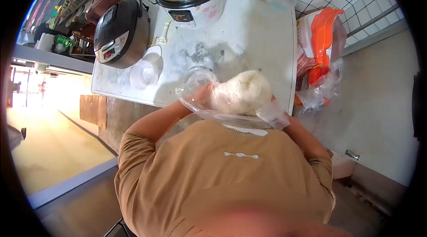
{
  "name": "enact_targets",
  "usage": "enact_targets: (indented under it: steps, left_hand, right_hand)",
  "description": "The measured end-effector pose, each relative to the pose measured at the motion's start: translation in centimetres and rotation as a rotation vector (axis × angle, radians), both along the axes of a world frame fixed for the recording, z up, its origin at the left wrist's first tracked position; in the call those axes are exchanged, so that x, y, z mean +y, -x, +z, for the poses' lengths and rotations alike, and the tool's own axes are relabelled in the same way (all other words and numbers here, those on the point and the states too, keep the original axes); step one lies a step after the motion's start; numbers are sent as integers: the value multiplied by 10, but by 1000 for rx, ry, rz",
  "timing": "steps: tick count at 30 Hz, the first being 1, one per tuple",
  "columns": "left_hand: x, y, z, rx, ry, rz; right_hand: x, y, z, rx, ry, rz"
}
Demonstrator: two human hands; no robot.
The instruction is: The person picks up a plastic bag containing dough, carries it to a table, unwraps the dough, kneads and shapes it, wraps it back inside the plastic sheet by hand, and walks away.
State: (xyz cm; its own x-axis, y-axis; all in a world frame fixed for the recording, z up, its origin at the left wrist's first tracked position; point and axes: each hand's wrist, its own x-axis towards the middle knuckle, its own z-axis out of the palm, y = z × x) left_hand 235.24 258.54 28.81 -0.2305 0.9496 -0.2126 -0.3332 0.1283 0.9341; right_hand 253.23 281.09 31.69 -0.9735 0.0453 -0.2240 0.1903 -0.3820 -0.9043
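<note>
Squarely, the white lump (pixel 245 93) sits between left hand (pixel 204 93) and right hand (pixel 273 98) — whether either grip is closed, I cannot tell

We see a rounded, lumpy off-white mass (pixel 243 92), its top bulging and its skin looking soft and uneven; from this view we cannot fairly say whether it is packed rice or dough. Around its lower part and sides we see a clear plastic bag (pixel 213 113), thin and wrinkled, spreading loosely left and right. Both are at the near edge of the surface (pixel 262 32), right of its middle.
</note>
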Motion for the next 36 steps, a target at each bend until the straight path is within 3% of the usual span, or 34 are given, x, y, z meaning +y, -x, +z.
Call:
enact_targets:
  steps: [1, 3, 5, 7, 9, 10, 13, 15, 17, 19, 21, 23, 27, 28, 30, 32, 34, 35, 36]
  left_hand:
    - [-2, -6, -2, -133, 21, 85]
    - [0, -7, 2, -161, 103, 132]
    - [8, -2, 11, 38, 217, 55]
    - [9, -8, 37, 716, -23, -47]
    - [10, -7, 32, 747, -19, -57]
    - [9, -6, 5, 433, 117, -21]
    - [0, 1, -62, 389, 76, -87]
    - [-7, 1, -70, 434, 43, -87]
    - [-9, 2, -70, 519, 29, -119]
    - [-3, -1, -48, 808, 163, -259]
    - [14, -8, 25, 1276, 446, -492]
    - [8, -8, -31, 1156, 361, -389]
    - [24, -13, 24, 1331, 29, -409]
    - [23, -15, 11, 1330, -13, -381]
    - [23, -17, -7, 1334, -94, -321]
    - [21, -12, 4, 1148, 18, -464]
    - [20, -11, -1, 817, 45, -445]
    - [17, -12, -31, 581, 15, -358]
    - [18, -9, -26, 601, 53, -355]
  right_hand:
    - [-2, 2, 0, 1, 24, -9]
    - [-4, 4, 0, 4, 83, -19]
    - [-3, 1, 2, 3, 122, -13]
    - [-3, -1, 5, 3, 144, -19]
    - [-6, 0, 6, 9, 119, -42]
    - [-9, 1, 4, 9, 66, -78]
    - [-12, 9, -5, -20, 80, -80]
    - [-3, 16, -21, 203, -427, -9]
    - [7, 15, -40, 228, -652, 78]
    - [16, 11, -55, 55, -507, 136]
    - [23, 6, -67, -126, -193, 88]
    - [24, 4, -67, -135, -257, 119]
    - [26, 15, -42, 131, -1207, 510]
    - [28, 20, -39, 192, -1419, 628]
    - [23, 25, -32, 132, -914, 446]
    - [19, 31, -21, 190, -798, 393]
    - [17, 36, 9, 363, -1067, 474]
    - [17, 33, 16, 196, -790, 424]
    - [18, 28, 21, 34, -512, 369]
